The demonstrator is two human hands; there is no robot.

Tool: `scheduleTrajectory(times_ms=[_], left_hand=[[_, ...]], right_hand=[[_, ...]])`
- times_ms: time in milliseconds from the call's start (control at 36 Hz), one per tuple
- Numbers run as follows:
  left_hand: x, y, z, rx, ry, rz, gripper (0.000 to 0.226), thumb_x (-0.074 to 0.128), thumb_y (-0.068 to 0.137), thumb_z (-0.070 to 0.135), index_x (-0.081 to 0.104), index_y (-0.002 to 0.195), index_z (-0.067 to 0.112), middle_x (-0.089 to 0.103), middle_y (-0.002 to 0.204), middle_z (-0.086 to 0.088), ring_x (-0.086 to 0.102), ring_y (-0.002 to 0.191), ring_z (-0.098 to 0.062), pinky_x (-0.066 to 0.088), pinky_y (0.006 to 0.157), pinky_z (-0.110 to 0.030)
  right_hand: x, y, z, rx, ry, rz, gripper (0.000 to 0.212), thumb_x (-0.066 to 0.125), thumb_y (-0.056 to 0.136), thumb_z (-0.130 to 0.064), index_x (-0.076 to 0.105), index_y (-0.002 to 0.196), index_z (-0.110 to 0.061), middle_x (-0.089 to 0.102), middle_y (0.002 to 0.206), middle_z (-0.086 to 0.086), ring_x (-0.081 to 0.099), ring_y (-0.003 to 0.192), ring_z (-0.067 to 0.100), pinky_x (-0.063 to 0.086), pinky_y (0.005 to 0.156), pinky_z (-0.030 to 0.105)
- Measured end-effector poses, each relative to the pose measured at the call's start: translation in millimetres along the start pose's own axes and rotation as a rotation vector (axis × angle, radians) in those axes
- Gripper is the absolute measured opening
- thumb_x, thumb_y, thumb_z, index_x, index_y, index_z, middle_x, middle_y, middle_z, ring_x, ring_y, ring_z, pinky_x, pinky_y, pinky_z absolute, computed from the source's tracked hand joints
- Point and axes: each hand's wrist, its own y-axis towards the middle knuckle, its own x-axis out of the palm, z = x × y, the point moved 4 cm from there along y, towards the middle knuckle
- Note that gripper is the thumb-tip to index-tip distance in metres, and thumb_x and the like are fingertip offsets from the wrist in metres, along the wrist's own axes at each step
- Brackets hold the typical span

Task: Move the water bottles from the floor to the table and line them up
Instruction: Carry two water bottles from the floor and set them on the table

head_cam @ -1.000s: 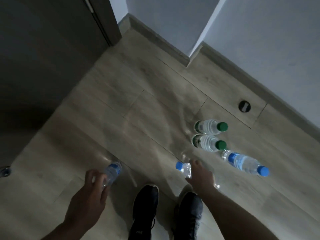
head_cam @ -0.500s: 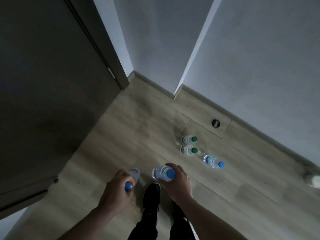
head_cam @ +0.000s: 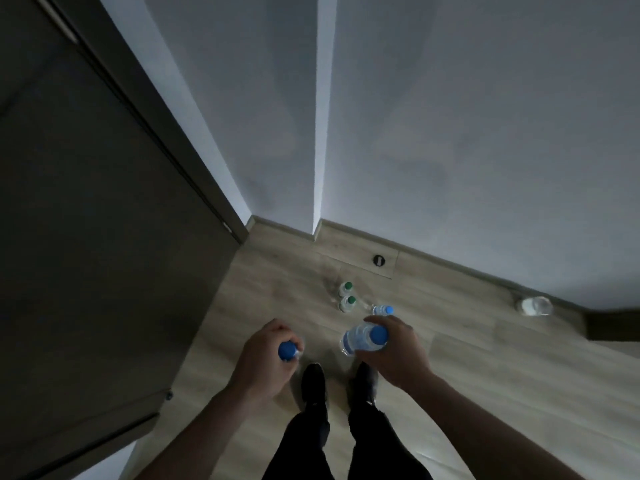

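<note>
Pale wood-plank floor [head_cam: 450, 341] by the grey wall still carries three upright clear plastic bottles [head_cam: 347, 303], while each hand, left hand [head_cam: 266, 362] and right hand [head_cam: 394, 355], wraps its fingers round a blue-capped clear bottle [head_cam: 363, 339], probably so two reach the unseen table per trip.

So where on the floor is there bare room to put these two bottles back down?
Bare floor lies right of the right hand, out to the baseboard, and beside the dark door, left of the left hand. Ahead it is crowded: two green-capped bottles and a blue-capped one.

Blue caps [head_cam: 378, 334], green caps [head_cam: 352, 300], seemingly black shoes [head_cam: 313, 379]
</note>
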Motion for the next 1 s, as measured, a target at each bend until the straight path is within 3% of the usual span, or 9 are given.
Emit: scheduleTrajectory(times_ms=[111, 278, 389, 583, 889, 1000], left_hand=[[-9, -17, 44, 0.083, 0.02, -0.017, 0.034, 0.078, 0.069, 0.007, 0.063, 0.076, 0.037, 0.057, 0.089, 0.02, 0.062, 0.083, 0.002, 0.042, 0.07, -0.005], [-6, -35, 117, 0.19, 0.032, -0.046, 0.023, 0.069, 0.066, 0.015, 0.067, 0.076, 0.036, 0.062, 0.087, 0.018, 0.063, 0.083, 0.0, 0.045, 0.073, -0.01], [10, -46, 169, 0.261, 0.04, -0.068, 0.015, 0.07, 0.07, 0.019, 0.071, 0.079, 0.03, 0.063, 0.087, 0.016, 0.062, 0.083, 0.0, 0.042, 0.07, -0.007], [72, -68, 262, 0.382, 0.131, -0.082, 0.027, 0.073, 0.072, 0.012, 0.068, 0.081, 0.036, 0.062, 0.09, 0.02, 0.06, 0.086, 0.004, 0.042, 0.071, -0.007], [187, -129, 420, 0.542, 0.149, -0.136, 0.019, 0.073, 0.069, 0.013, 0.068, 0.078, 0.029, 0.062, 0.084, 0.019, 0.059, 0.079, 0.003, 0.038, 0.064, -0.008], [230, -148, 472, 0.606, 0.127, -0.204, 0.017, 0.074, 0.067, 0.017, 0.069, 0.076, 0.03, 0.064, 0.084, 0.016, 0.06, 0.081, 0.001, 0.045, 0.068, -0.014]], right_hand=[[-31, -45, -6, -0.022, -0.001, 0.076, 0.06, 0.087, 0.066, -0.043, 0.066, 0.121, -0.034, 0.061, 0.106, -0.017, 0.057, 0.087, -0.001, 0.037, 0.071, 0.005], [-76, -96, 6, -0.023, 0.077, 0.219, 0.061, 0.086, 0.057, -0.054, 0.068, 0.113, -0.037, 0.068, 0.104, -0.019, 0.064, 0.088, -0.004, 0.053, 0.075, 0.017], [-114, -132, 26, -0.021, 0.11, 0.325, 0.061, 0.086, 0.054, -0.054, 0.069, 0.111, -0.038, 0.067, 0.098, -0.023, 0.063, 0.086, -0.007, 0.054, 0.075, 0.02], [-180, -219, 93, -0.008, 0.153, 0.495, 0.061, 0.083, 0.056, -0.055, 0.067, 0.112, -0.039, 0.067, 0.1, -0.023, 0.064, 0.089, -0.003, 0.054, 0.078, 0.021], [-271, -377, 222, 0.111, 0.163, 0.666, 0.047, 0.083, 0.061, -0.051, 0.066, 0.103, -0.038, 0.069, 0.091, -0.018, 0.065, 0.085, 0.003, 0.055, 0.076, 0.03], [-296, -426, 266, 0.175, 0.181, 0.745, 0.05, 0.085, 0.061, -0.053, 0.066, 0.105, -0.038, 0.068, 0.09, -0.018, 0.065, 0.085, 0.004, 0.055, 0.076, 0.03]])
